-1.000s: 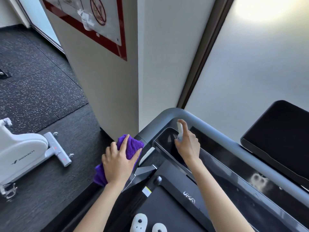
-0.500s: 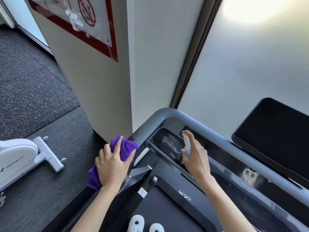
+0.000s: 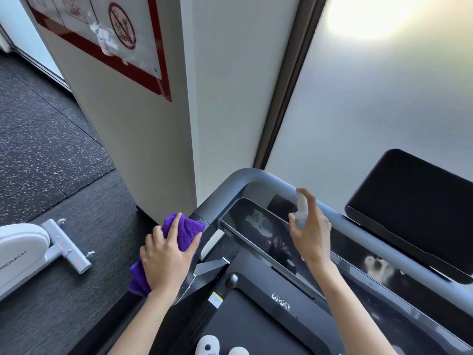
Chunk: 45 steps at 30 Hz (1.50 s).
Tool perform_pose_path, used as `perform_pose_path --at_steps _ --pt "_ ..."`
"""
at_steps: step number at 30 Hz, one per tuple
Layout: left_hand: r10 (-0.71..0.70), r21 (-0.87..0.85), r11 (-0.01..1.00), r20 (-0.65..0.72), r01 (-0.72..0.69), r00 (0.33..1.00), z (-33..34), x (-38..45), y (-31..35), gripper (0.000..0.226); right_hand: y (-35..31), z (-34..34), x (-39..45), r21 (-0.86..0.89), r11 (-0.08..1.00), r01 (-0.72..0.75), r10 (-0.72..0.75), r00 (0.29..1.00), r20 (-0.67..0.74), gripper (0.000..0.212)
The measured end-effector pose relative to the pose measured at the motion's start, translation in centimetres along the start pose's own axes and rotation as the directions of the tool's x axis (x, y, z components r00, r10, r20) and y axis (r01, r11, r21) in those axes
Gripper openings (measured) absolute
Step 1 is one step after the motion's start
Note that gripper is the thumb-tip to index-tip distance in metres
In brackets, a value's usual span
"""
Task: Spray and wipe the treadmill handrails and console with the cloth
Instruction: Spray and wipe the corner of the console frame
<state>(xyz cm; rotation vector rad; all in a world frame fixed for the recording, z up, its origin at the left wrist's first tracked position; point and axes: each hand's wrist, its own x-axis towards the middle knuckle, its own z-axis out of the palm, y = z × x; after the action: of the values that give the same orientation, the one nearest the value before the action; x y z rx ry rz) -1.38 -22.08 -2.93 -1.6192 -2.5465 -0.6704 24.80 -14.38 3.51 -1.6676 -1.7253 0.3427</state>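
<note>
1. Far left, a white exercise bike (image 3: 23, 257) stands on the dark speckled floor (image 3: 51, 155), well apart from my work and no concern here.
2. My left hand (image 3: 166, 260) is spread flat, fingers splayed, pressing the purple cloth (image 3: 185, 233) down onto the treadmill's left handrail (image 3: 210, 203). It covers the cloth rather than gripping it; I judge that keeps the cloth parked on the rail, ready to wipe once the spray lands.
3. Just right of the cloth, the handrail bends round the corner of the console (image 3: 258, 226), whose glossy dark panel shows pale smears or reflections; I cannot tell which.
4. My right hand (image 3: 311, 233) is closed around a small pale spray bottle (image 3: 301, 210), held upright above the console, the index finger raised over the top, seemingly set to press. Where the nozzle points I cannot tell.
5. Further right, the grey rail runs along the console's far edge, with a black tablet-like panel (image 3: 414, 208) beyond it.
6. My judgement: this is the spraying step, wiping mostly ahead. Overspray onto the panel is the risk.
</note>
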Motion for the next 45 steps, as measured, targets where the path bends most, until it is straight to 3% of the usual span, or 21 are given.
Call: perform_pose_path --at_steps 2,10,17,24,27,32,35,37,41,45 --pt "0.000 -0.002 1.000 0.006 0.000 1.000 0.0 0.0 0.1 0.070 0.3 -0.3 0.5 -0.017 1.000 -0.011 0.010 0.999 -0.047 0.060" --pt "0.070 0.025 0.997 0.009 -0.071 0.997 0.6 1.3 1.0 0.069 1.1 -0.9 -0.4 -0.068 0.997 -0.034 0.038 0.998 0.055 0.068" --pt "0.118 0.076 0.987 0.252 -0.141 0.960 3.6 8.1 7.2 0.069 1.3 -1.3 -2.2 -0.039 0.993 -0.115 0.118 0.989 0.091 0.069" --pt "0.204 -0.003 0.977 0.322 -0.214 0.924 5.7 12.2 11.9 0.065 1.2 -1.2 -2.4 -0.026 0.989 -0.143 0.145 0.986 0.086 0.071" --pt "0.221 -0.127 0.973 0.267 -0.194 0.938 4.4 10.4 9.7 0.058 1.0 -1.2 -2.6 0.006 0.990 -0.140 0.139 0.985 0.098 0.073" --pt "0.376 -0.065 0.925 0.018 -0.374 0.927 3.5 4.1 6.8 0.052 0.9 -1.4 -2.6 0.041 0.991 -0.126 0.122 0.988 0.097 0.074" --pt "0.373 -0.114 0.921 -0.016 -0.372 0.928 4.4 2.9 8.9 0.053 1.1 -1.6 -2.6 0.052 0.990 -0.131 0.126 0.987 0.096 0.074" --pt "0.372 -0.135 0.921 0.027 -0.366 0.928 5.3 3.0 10.9 0.055 1.5 -1.8 -2.6 0.064 0.988 -0.141 0.134 0.986 0.096 0.074" --pt "0.424 -0.162 0.905 0.262 -0.393 0.867 7.8 3.8 14.1 0.059 2.4 -2.4 -2.5 0.045 0.989 -0.138 0.135 0.989 0.066 0.071" --pt "0.406 -0.279 0.902 0.282 -0.330 0.869 7.8 3.3 14.5 0.055 3.1 -3.1 -2.6 0.042 0.989 -0.142 0.141 0.989 0.036 0.071"
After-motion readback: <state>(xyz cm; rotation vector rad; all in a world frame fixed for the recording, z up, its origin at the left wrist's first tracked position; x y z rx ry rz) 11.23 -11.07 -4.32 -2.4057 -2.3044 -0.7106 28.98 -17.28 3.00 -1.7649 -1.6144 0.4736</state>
